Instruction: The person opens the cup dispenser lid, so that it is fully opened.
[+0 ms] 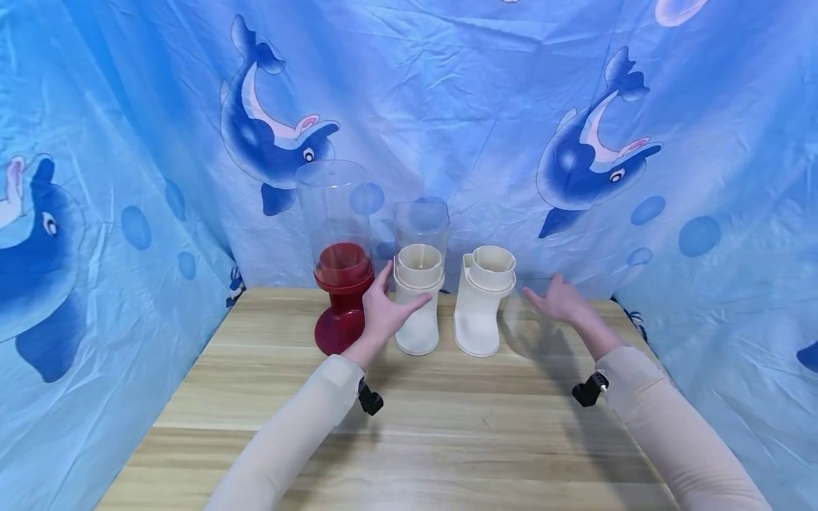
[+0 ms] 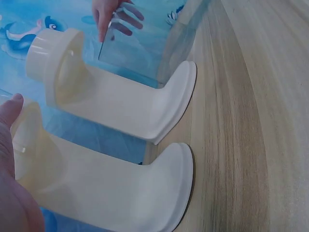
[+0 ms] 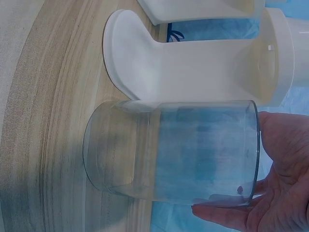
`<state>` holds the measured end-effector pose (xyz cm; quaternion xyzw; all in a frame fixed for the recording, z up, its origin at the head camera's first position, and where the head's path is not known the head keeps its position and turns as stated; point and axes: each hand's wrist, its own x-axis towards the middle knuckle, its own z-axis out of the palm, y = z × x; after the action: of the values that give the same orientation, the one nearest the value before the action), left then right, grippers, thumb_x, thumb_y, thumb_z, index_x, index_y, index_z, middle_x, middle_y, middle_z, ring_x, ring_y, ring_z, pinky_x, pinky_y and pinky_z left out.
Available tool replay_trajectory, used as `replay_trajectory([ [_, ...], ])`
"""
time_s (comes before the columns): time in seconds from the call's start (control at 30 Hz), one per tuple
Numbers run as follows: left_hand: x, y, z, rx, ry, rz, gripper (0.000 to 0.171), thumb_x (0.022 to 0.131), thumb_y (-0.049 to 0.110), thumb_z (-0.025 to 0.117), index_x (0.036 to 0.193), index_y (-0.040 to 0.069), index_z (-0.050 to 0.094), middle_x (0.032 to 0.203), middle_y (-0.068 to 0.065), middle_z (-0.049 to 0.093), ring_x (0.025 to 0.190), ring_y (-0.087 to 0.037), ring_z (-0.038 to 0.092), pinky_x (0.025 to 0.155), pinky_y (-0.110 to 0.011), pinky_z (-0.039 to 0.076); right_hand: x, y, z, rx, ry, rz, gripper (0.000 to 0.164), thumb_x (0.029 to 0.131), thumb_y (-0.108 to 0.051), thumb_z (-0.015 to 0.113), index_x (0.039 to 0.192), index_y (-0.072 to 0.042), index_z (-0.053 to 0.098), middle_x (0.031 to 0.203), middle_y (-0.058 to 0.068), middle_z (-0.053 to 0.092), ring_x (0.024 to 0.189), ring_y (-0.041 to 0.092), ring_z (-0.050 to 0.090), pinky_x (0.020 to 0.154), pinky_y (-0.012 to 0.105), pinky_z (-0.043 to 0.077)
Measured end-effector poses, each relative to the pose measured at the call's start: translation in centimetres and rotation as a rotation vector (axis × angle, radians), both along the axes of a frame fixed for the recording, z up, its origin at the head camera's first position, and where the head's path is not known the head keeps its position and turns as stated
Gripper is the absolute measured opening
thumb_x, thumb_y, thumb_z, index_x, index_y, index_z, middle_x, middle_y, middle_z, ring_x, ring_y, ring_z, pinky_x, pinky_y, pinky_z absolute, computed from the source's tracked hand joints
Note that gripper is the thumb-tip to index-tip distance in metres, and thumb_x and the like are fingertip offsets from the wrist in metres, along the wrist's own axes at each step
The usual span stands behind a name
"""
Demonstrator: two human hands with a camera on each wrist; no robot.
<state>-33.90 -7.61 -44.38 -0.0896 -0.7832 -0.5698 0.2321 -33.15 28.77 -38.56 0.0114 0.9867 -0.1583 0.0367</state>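
Two cream boot-shaped stands with round collars, a left one (image 1: 417, 330) and a right one (image 1: 478, 326), stand side by side on the wooden table (image 1: 441, 433). My left hand (image 1: 383, 312) is at the left cream stand, its thumb extended across the front below the collar and a finger pointing up along the left side. A clear tube (image 1: 422, 216) rises from that stand's collar. Right of the other stand, my right hand (image 3: 285, 179) grips a clear cylinder (image 3: 207, 150) by its upper rim, thumb and fingers on opposite sides.
A dark red stand (image 1: 345, 312) of similar shape stands left of my left hand, with a taller clear tube (image 1: 332, 199) on it. Blue curtains with dolphins (image 1: 275, 135) close off the back and sides. Each wrist carries a small black camera (image 1: 369, 399).
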Motion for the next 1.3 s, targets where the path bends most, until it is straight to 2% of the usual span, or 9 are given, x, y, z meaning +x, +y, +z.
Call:
replay_trajectory([
  [0.27, -0.3, 0.14, 0.15, 0.057, -0.011, -0.007, 0.1, 0.07, 0.031, 0.101, 0.155, 0.008, 0.053, 0.155, -0.014, 0.06, 0.141, -0.031, 0.061, 0.118, -0.04, 0.051, -0.15, -0.1, -0.11, -0.006, 0.018, -0.002, 0.101, 0.108, -0.056, 0.046, 0.147, 0.032, 0.016, 0.141, 0.06, 0.037, 0.135, 0.069, 0.043, 0.115, 0.071, 0.042],
  [0.5, -0.43, 0.18, 0.27, 0.087, 0.037, -0.015, 0.102, 0.067, 0.024, 0.103, 0.154, 0.004, 0.054, 0.153, -0.016, 0.059, 0.143, -0.032, 0.059, 0.118, -0.038, 0.05, -0.19, -0.09, -0.34, -0.012, 0.027, -0.003, 0.101, 0.108, -0.057, 0.046, 0.147, 0.032, 0.016, 0.142, 0.06, 0.037, 0.135, 0.07, 0.043, 0.116, 0.071, 0.041],
  [0.7, -0.57, 0.31, 0.6, 0.085, 0.053, -0.01, 0.104, 0.067, 0.025, 0.103, 0.154, 0.0, 0.052, 0.157, -0.02, 0.055, 0.144, -0.034, 0.058, 0.117, -0.037, 0.05, -0.21, -0.05, -0.54, -0.014, 0.038, -0.007, 0.099, 0.108, -0.056, 0.046, 0.145, 0.031, 0.019, 0.14, 0.06, 0.038, 0.134, 0.07, 0.044, 0.115, 0.071, 0.042],
  [1.0, -0.66, 0.22, 0.67, 0.083, 0.034, -0.008, 0.1, 0.067, 0.026, 0.103, 0.152, 0.002, 0.057, 0.153, -0.015, 0.06, 0.144, -0.028, 0.059, 0.114, -0.036, 0.053, -0.17, 0.17, -0.58, -0.018, 0.043, -0.009, 0.099, 0.107, -0.057, 0.046, 0.145, 0.031, 0.02, 0.14, 0.059, 0.039, 0.133, 0.069, 0.045, 0.115, 0.071, 0.043],
  [1.3, -0.82, 0.4, 0.64, 0.093, 0.049, 0.006, 0.098, 0.066, 0.026, 0.104, 0.149, 0.001, 0.059, 0.149, -0.017, 0.062, 0.142, -0.029, 0.061, 0.113, -0.038, 0.054, -0.36, 0.29, -0.57, -0.029, 0.028, -0.003, 0.102, 0.108, -0.057, 0.046, 0.148, 0.031, 0.016, 0.143, 0.059, 0.036, 0.135, 0.07, 0.043, 0.116, 0.071, 0.041],
])
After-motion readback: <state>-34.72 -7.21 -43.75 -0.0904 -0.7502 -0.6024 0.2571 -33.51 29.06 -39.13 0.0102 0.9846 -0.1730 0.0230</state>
